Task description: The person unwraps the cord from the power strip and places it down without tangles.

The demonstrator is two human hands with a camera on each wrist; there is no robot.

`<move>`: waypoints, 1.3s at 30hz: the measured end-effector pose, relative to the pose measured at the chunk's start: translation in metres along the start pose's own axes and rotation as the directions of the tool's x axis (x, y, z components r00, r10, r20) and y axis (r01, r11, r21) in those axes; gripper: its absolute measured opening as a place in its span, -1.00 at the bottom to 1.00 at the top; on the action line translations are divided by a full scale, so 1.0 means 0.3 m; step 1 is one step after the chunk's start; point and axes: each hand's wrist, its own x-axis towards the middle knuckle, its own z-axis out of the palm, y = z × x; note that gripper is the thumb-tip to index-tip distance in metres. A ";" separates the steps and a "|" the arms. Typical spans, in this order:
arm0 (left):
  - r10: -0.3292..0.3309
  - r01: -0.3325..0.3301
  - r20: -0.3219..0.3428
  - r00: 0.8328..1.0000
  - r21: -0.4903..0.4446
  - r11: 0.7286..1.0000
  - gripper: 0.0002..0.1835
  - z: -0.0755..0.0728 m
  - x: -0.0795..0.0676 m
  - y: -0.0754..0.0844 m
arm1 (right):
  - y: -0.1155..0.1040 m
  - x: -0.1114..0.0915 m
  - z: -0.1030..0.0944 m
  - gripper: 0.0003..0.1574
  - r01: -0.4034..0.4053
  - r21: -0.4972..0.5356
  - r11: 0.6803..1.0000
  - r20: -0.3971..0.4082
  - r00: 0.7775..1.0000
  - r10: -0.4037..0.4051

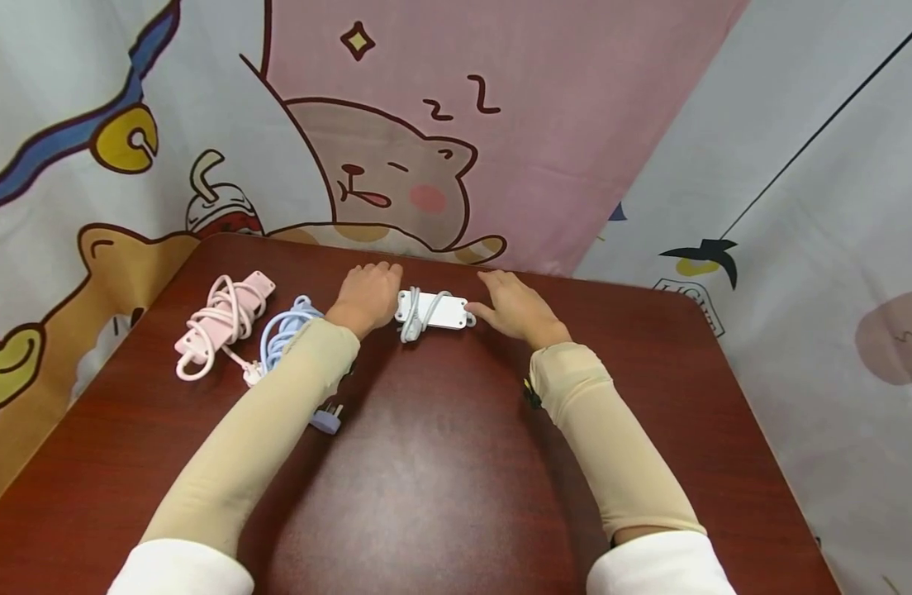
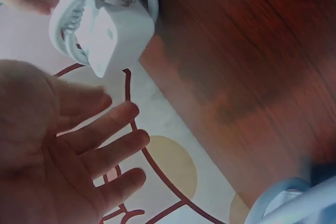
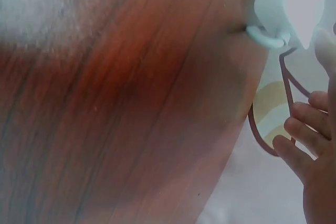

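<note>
A white power strip (image 1: 447, 311) with its cord wound round one end lies near the table's far edge, between the two hands. The left hand (image 1: 368, 296) is beside its left end; the left wrist view shows that hand (image 2: 79, 145) with fingers spread and a gap to the strip (image 2: 128, 38). On the other side is the right hand (image 1: 517, 306), its thumb close to the strip's right end. Whether that thumb touches is unclear. In the right wrist view the right hand's fingers (image 3: 296, 156) are extended and loosely bent, holding nothing.
At the left of the table (image 1: 434, 496) lies a pink power strip (image 1: 257, 286) wrapped in its cord. Beside it a blue power strip's cord (image 1: 272, 332) is partly hidden by the left forearm; a bluish plug (image 1: 325, 420) shows below. A printed curtain (image 1: 545, 124) hangs behind.
</note>
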 end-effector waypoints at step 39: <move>0.089 -0.090 -0.008 0.996 -0.027 0.996 -0.62 0.039 -0.029 0.019 | -0.048 -0.013 0.110 -0.23 0.106 0.115 0.988 -0.003 0.994 -0.107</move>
